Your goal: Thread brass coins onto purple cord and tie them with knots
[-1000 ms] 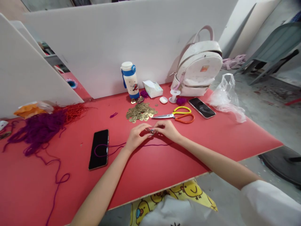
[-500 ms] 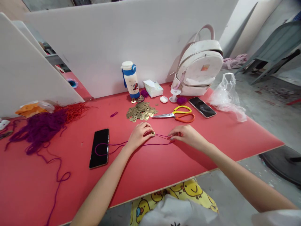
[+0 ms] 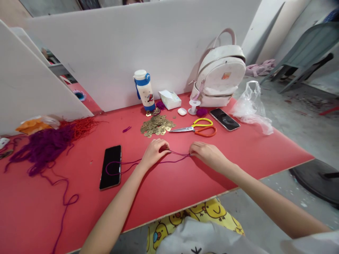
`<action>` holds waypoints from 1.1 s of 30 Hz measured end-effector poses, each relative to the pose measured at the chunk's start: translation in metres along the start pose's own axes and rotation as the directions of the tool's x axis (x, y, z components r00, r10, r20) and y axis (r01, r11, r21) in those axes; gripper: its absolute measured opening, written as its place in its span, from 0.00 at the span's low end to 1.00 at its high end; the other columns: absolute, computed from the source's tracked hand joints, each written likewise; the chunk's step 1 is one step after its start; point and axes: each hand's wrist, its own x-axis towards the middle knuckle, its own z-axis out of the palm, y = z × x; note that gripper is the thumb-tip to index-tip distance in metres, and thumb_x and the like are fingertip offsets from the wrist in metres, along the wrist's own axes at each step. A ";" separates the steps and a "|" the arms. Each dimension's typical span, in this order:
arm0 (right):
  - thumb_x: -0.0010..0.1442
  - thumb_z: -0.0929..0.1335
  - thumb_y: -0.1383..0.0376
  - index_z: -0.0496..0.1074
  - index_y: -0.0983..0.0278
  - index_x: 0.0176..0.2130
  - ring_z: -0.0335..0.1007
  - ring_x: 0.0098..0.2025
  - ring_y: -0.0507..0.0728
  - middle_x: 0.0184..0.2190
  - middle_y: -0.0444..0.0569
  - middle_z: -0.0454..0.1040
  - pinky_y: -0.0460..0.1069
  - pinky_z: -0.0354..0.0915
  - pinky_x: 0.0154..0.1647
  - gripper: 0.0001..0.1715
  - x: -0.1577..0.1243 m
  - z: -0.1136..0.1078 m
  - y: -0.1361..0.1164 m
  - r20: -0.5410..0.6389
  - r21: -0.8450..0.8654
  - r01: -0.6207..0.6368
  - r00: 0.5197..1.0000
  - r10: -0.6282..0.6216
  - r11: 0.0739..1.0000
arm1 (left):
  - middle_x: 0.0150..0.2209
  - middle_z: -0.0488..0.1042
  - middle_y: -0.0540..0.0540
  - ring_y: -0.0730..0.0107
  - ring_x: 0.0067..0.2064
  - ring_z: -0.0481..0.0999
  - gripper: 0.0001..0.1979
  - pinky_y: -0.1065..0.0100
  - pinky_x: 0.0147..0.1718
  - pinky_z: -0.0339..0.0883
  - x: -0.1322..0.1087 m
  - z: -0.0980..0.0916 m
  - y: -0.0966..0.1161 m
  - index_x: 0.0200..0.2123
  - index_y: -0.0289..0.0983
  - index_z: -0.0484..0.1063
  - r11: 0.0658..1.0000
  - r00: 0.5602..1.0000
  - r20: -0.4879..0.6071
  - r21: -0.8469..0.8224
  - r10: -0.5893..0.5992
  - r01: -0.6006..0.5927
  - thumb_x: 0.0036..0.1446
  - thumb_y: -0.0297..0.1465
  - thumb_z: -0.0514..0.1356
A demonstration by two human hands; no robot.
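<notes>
1. Hands: 2, left hand (image 3: 156, 152) and right hand (image 3: 208, 154); clock centre between them.
2. Purple cord (image 3: 180, 154): strands between hands too fine to count.
3. Brass discs (image 3: 157, 126): main pile 10-11 o'clock, too overlapped to count.
4. Phones: 2; near phone (image 3: 111, 168) 9 o'clock, far phone (image 3: 224, 120) 2 o'clock.
5. Scissors (image 3: 191, 129): 1 pair, 1 o'clock.
6. Bottle (image 3: 144, 92): 1, 11 o'clock.
7. Backpack (image 3: 219, 76): 1, 1 o'clock.
8. Spool (image 3: 194, 107): 1, 12-1 o'clock.
9. Plastic bag (image 3: 249, 110): 1, 2 o'clock.

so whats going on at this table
The person's left hand pinches purple cord above the red table, and the right hand holds it too, with strands running between them. A loop of it lies across the nearer phone. The pile of brass-coloured discs and the scissors lie beyond the hands, untouched.
</notes>
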 end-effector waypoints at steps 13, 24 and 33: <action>0.63 0.60 0.66 0.59 0.59 0.34 0.71 0.30 0.58 0.29 0.49 0.73 0.50 0.64 0.33 0.03 -0.012 -0.023 0.051 -0.357 0.319 -0.087 0.911 0.205 0.944 | 0.29 0.79 0.47 0.65 0.33 0.76 0.04 0.67 0.35 0.65 -0.064 -0.068 0.022 0.27 0.41 0.81 0.898 0.866 -0.240 -0.146 -0.439 0.415 0.51 0.34 0.66; 0.61 0.62 0.62 0.61 0.59 0.34 0.71 0.29 0.58 0.27 0.47 0.71 0.52 0.65 0.33 0.04 -0.024 -0.026 0.088 -0.522 0.336 -0.172 0.784 0.335 0.926 | 0.20 0.77 0.46 0.69 0.23 0.75 0.13 0.73 0.23 0.69 -0.105 -0.097 0.014 0.22 0.37 0.79 0.621 0.552 -0.310 -0.541 -0.774 0.567 0.33 0.37 0.74; 0.62 0.62 0.62 0.62 0.59 0.34 0.71 0.30 0.58 0.27 0.47 0.71 0.52 0.65 0.33 0.04 -0.033 -0.017 0.090 -0.466 0.350 -0.162 0.824 0.322 0.923 | 0.25 0.80 0.45 0.66 0.28 0.82 0.23 0.78 0.22 0.73 -0.115 -0.093 0.010 0.21 0.35 0.70 0.436 0.369 -0.316 -0.846 -0.874 0.307 0.26 0.39 0.78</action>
